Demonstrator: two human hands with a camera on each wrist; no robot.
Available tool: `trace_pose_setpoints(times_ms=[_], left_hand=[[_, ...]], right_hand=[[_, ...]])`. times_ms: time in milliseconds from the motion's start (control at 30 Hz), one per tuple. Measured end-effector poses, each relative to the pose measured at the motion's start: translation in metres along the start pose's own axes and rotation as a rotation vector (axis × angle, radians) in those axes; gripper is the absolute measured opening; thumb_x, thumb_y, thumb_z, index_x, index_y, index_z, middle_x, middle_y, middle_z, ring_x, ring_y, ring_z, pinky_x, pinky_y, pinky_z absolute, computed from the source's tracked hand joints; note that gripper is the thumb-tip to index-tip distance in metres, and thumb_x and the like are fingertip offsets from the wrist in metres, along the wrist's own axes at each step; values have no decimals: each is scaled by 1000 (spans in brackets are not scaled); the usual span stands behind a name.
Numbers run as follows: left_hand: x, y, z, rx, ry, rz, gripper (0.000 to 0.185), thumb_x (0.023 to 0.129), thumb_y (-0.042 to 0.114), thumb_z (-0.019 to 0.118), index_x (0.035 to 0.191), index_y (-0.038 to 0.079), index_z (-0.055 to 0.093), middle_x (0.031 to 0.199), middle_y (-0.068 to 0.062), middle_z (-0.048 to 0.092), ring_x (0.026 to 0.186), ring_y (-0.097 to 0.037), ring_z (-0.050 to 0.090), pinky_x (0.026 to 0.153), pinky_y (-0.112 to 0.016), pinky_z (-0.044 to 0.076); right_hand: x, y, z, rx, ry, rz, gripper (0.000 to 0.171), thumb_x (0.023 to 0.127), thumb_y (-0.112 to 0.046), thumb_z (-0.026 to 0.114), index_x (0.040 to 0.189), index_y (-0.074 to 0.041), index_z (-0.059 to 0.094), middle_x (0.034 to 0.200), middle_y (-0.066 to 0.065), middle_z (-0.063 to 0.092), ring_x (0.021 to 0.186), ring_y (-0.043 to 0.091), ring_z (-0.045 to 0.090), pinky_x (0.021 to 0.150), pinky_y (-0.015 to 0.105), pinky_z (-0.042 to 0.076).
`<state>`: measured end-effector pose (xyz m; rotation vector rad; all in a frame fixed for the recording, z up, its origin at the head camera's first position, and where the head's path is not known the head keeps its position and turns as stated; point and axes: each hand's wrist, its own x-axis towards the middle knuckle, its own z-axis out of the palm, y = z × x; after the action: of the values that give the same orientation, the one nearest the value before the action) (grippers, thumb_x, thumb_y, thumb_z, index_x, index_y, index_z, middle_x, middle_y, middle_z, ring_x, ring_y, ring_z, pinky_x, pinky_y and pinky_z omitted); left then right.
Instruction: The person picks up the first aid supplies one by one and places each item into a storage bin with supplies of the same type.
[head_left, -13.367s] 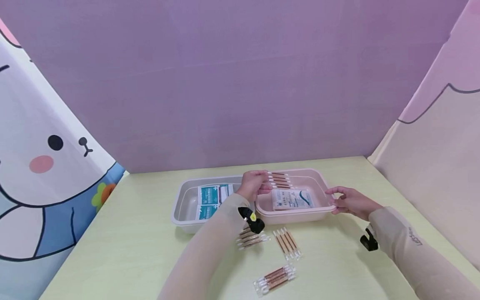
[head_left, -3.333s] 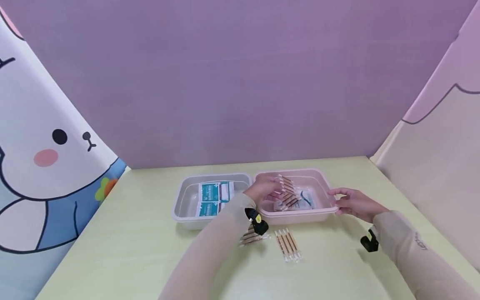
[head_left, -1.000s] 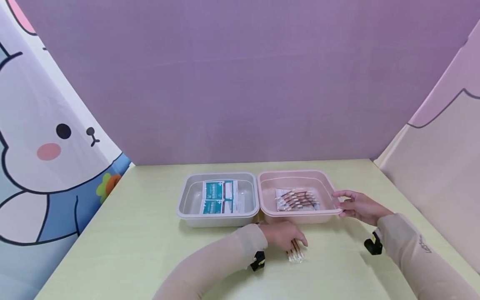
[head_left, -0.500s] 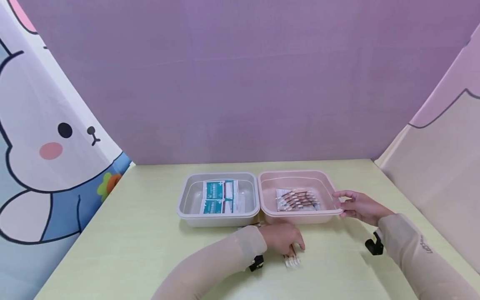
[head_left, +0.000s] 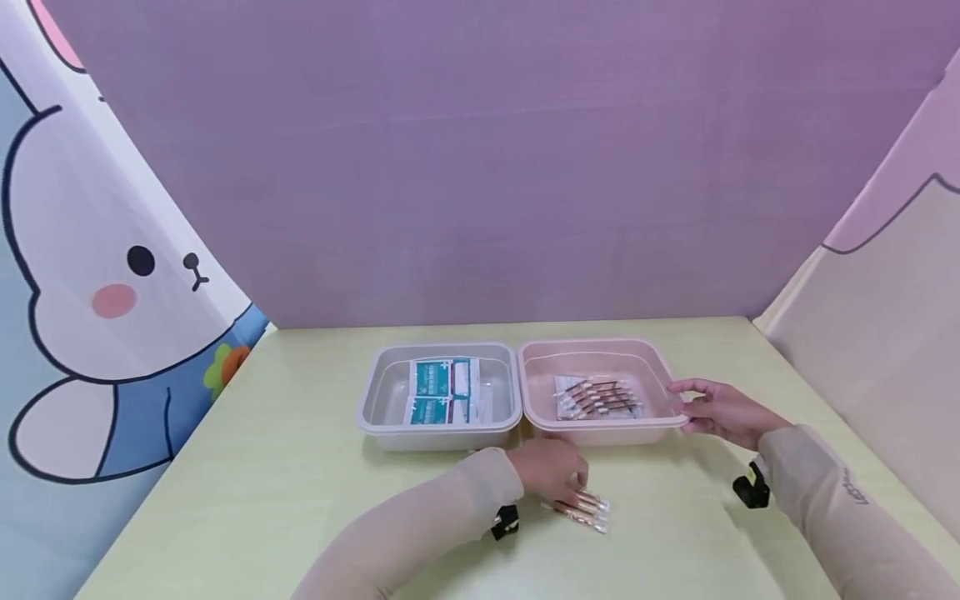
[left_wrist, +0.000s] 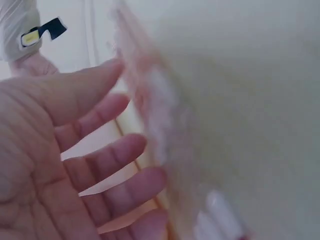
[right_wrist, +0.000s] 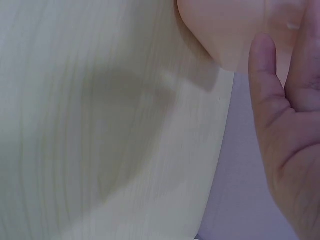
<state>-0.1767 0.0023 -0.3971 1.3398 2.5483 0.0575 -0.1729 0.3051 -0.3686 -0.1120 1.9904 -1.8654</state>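
- Right now my left hand rests with straight fingers on the swab packet, flat on the table.
- My right hand loosely touches the pink tray rim.

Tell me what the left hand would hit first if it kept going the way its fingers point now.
The left hand points right along the table, fingers on the swab packet. That packet comes first; beyond it the table looks free, though depth is hard to judge.
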Motion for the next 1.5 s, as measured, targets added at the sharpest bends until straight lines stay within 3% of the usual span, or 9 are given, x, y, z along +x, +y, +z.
trace_pose_setpoints(times_ms=[133, 400, 567, 733, 867, 1100, 1267, 1500], left_hand=[[-6, -3, -4, -91, -45, -62, 21, 78, 20, 79, 98, 23, 71, 92, 13, 63, 76, -4, 50, 64, -20, 41], [-9, -5, -2, -96, -66, -113, 18, 76, 23, 81, 84, 21, 65, 80, 14, 56, 72, -6, 48, 62, -23, 39], [-9, -7, 1, -113, -76, -102, 17, 78, 21, 80, 74, 19, 64, 72, 13, 54, 65, -5, 48, 57, -22, 40], [-9, -14, 5, -146, -44, -27, 10, 77, 13, 77, 75, 17, 69, 73, 12, 56, 66, -3, 50, 58, -17, 40], [-13, -18, 2, -221, -8, 12, 8, 78, 8, 75, 83, 14, 73, 77, 10, 59, 68, -3, 51, 63, -15, 41], [-20, -19, -6, -437, -30, -26, 7, 85, 6, 70, 90, 10, 69, 71, 8, 60, 50, -9, 56, 55, -18, 47], [-23, -21, -8, -604, -36, -45, 8, 85, 2, 69, 88, 9, 66, 79, 0, 65, 52, -14, 59, 55, -22, 50], [-26, -21, -16, -647, -14, -48, 8, 85, 3, 70, 90, 8, 67, 84, 0, 66, 51, -19, 61, 54, -24, 52]], right_hand=[[-2, 1, -2, -9, 8, 5, 23, 95, -2, 56, 108, -20, 61, 99, 8, 64, 72, 11, 64, 76, 27, 53], [-2, 1, -3, 1, -11, -12, 22, 95, -2, 56, 109, -18, 61, 99, 9, 63, 71, 10, 63, 74, 25, 53], [-3, 1, 0, -8, -10, -12, 22, 95, -1, 55, 109, -18, 61, 99, 8, 63, 71, 10, 63, 74, 25, 53], [-1, 1, 1, -8, -13, -8, 24, 95, 0, 54, 108, -19, 61, 100, 9, 63, 73, 13, 65, 75, 27, 54], [-1, 1, 1, -1, -17, -8, 24, 96, 0, 54, 108, -19, 61, 100, 8, 63, 73, 14, 65, 76, 28, 54], [-2, 2, 1, -3, -27, -19, 23, 96, -1, 54, 108, -19, 61, 101, 7, 63, 73, 13, 65, 76, 28, 54], [-2, 2, 1, -14, -13, -9, 20, 95, -3, 57, 109, -16, 61, 102, 6, 63, 73, 13, 65, 77, 29, 53], [-4, 0, 1, -19, -7, -11, 20, 95, -4, 57, 111, -15, 59, 102, 6, 63, 72, 12, 64, 76, 28, 53]])
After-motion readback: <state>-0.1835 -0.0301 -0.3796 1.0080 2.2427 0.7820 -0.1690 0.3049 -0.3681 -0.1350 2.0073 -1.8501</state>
